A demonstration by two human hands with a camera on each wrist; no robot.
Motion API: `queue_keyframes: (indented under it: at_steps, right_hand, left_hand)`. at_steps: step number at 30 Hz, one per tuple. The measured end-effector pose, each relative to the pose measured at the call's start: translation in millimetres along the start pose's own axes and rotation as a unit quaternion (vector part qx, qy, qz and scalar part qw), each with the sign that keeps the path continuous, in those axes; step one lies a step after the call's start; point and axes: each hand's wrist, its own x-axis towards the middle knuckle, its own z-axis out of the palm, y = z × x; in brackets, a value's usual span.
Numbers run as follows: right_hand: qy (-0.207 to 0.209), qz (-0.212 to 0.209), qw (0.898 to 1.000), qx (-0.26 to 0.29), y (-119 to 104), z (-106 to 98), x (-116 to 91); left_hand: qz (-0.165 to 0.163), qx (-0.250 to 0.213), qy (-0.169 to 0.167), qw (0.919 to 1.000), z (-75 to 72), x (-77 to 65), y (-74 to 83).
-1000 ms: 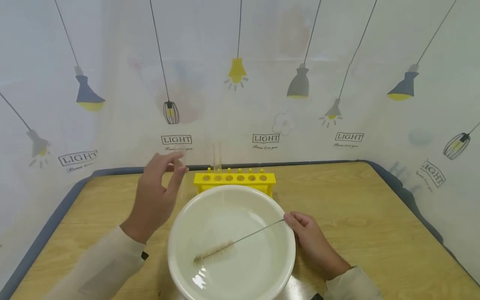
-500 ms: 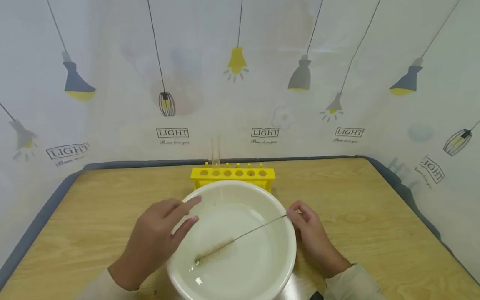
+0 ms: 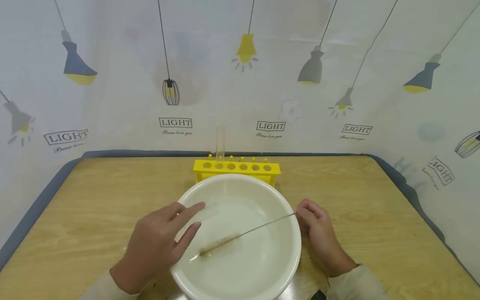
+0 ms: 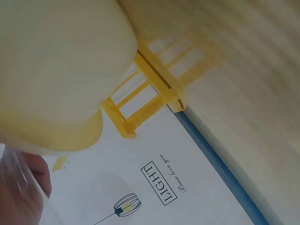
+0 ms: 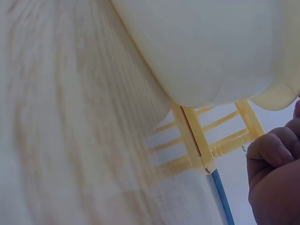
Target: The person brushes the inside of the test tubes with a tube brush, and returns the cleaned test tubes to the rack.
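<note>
My left hand is over the left rim of a white basin, holding a clear test tube between thumb and fingers. The tube's end points over the water; the rest is mostly hidden by the hand. In the left wrist view the clear tube lies along the palm. My right hand, at the basin's right rim, pinches the wire handle of a test tube brush. Its tan bristles lie low in the basin's water, pointing left. In the right wrist view the fingers are curled.
Behind the basin stands a yellow test tube rack with one clear tube upright in it. The wooden table ends at a dark blue edge against a lamp-printed curtain.
My left hand has come down from beside the rack to the basin's left rim, with the tube now tilted over the water. The right hand and brush have hardly moved.
</note>
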Motion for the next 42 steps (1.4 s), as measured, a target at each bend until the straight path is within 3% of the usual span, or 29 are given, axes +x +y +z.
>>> queue_keyframes:
  at_steps: [5, 10, 19, 25, 33, 38, 42]
  right_hand:
    - [0.026, -0.023, 0.999, 0.001, 0.5, -0.7, 1.5]
    - [0.026, -0.031, 0.999, 0.012, 0.6, -1.5, 1.6]
    - [0.064, -0.044, 0.997, -0.001, -2.7, -3.3, 3.8]
    - [0.038, -0.043, 0.998, 0.022, -0.4, -0.5, 4.2]
    - [0.013, -0.052, 0.999, 0.004, 0.8, 0.7, 4.6]
    - [0.016, -0.018, 0.999, 0.038, -4.9, -2.7, 8.8]
    - [0.015, -0.015, 0.997, 0.07, -7.9, -7.0, 9.7]
  left_hand:
    - [0.013, 0.013, -0.037, 0.9992, 4.2, -1.5, 3.0]
    - [0.01, 0.004, -0.063, 0.9979, 6.7, -4.4, 2.9]
    - [-0.017, -0.013, -0.076, 0.9969, 7.0, -6.3, -1.9]
    - [-0.022, -0.015, -0.075, 0.9968, 5.8, -8.1, -3.7]
    - [-0.024, -0.022, -0.073, 0.9968, 5.3, -9.4, -4.4]
    - [-0.027, -0.022, -0.069, 0.997, 2.8, -8.3, -4.5]
    - [-0.028, -0.02, -0.071, 0.9969, 3.2, -8.4, -4.3]
